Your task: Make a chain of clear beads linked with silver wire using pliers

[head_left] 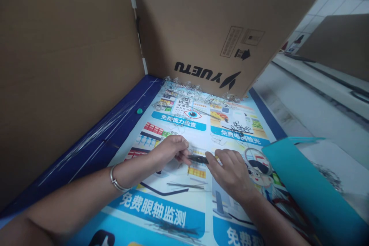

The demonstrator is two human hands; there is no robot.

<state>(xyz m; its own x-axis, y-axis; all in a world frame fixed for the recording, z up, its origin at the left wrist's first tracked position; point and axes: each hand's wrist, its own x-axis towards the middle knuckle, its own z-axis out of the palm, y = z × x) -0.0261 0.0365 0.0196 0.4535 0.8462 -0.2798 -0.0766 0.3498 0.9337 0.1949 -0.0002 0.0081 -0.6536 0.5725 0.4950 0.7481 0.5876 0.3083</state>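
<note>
In the head view, my right hand (230, 169) is wrapped round a pair of black pliers (198, 159), whose narrow tip points left. Right at that tip is my left hand (174, 150), its thumb and fingers pinched together; what they hold is too small to make out. Several thin dark wires (186, 186) lie on the printed sheet just below the hands. Nearer to me is a denser bundle of dark wire strands (175, 228). Beyond my right hand sits a cluster of black bent wire loops (238, 127).
Tall cardboard panels (66, 57) wall off the left and the back. Clear shiny pieces (187, 91) line the foot of the back panel. A teal box (314, 188) stands at the right, with tangled wire pieces (328, 177) beside it. A small green cap (140, 111) lies left.
</note>
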